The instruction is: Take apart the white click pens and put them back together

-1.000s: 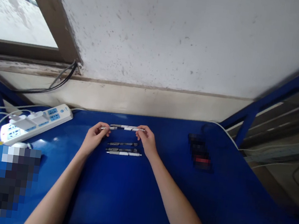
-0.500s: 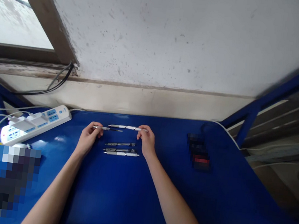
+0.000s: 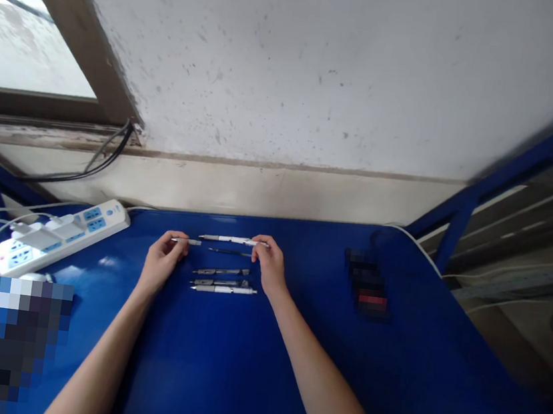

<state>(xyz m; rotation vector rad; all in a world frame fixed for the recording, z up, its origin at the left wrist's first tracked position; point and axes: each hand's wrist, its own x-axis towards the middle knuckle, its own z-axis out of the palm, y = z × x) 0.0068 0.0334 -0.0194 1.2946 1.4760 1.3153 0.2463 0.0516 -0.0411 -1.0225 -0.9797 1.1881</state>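
Note:
My left hand (image 3: 165, 257) is closed in a pinch around a short white-and-grey pen barrel part (image 3: 193, 242), which points right. A thin dark pen refill (image 3: 228, 251) reaches left from the fingers of my right hand (image 3: 268, 265), closed on its right end. The refill's tip is apart from the barrel part. Just beyond it, a white pen (image 3: 227, 238) lies level, its right end by my right fingertips; whether they touch it I cannot tell. Nearer to me lie a dark pen (image 3: 221, 271), another dark pen (image 3: 217, 282) and a white pen (image 3: 221, 289), roughly parallel.
The blue table (image 3: 218, 354) meets a wall at its back edge. A white power strip (image 3: 65, 238) with plugs and cables stands at left, near a blurred-out item (image 3: 12, 342). Another blurred dark item (image 3: 368, 282) lies at right. Blue metal frame bars (image 3: 454, 235) rise at the sides.
The refill that stuck out of the barrel part in my left hand is now separate, to its right, with its end at my right fingers. Both hands stay nearly in place.

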